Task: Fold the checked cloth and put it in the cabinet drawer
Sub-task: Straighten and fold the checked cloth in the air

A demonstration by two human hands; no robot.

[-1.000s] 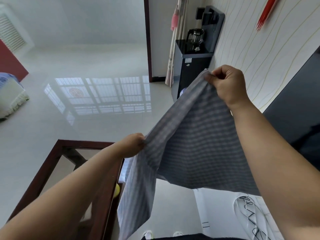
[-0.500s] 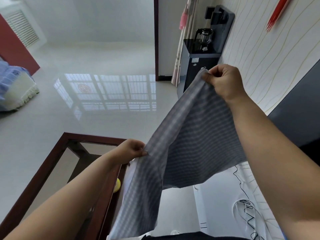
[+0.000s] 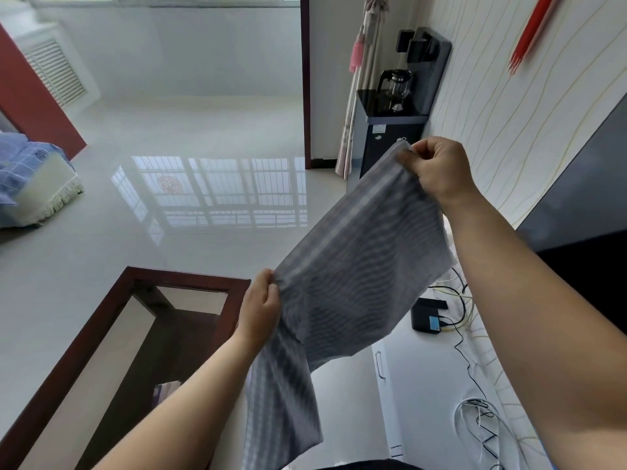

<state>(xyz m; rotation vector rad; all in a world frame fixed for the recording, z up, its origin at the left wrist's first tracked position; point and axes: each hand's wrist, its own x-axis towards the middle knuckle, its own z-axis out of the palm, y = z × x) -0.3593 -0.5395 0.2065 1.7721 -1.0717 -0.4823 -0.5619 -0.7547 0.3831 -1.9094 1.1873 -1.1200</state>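
Right now my left hand [image 3: 259,308] pinches one end of the checked cloth [image 3: 353,276] and my right hand [image 3: 436,169] grips the other, higher, both closed tight, the cloth stretched in the air between them above the white cabinet [image 3: 427,374]. No writing is legible on the black box's [image 3: 425,315] blue label.

Vs 1 s back: checked cloth [image 3: 353,266] hangs shorter on the right side, its lower edge now higher, which uncovers the white cabinet top [image 3: 424,374], a black box [image 3: 428,315] and cables [image 3: 475,412]. Left hand [image 3: 259,308] sits closer under the right hand [image 3: 437,171]. Head view tilts up, showing more floor and window.
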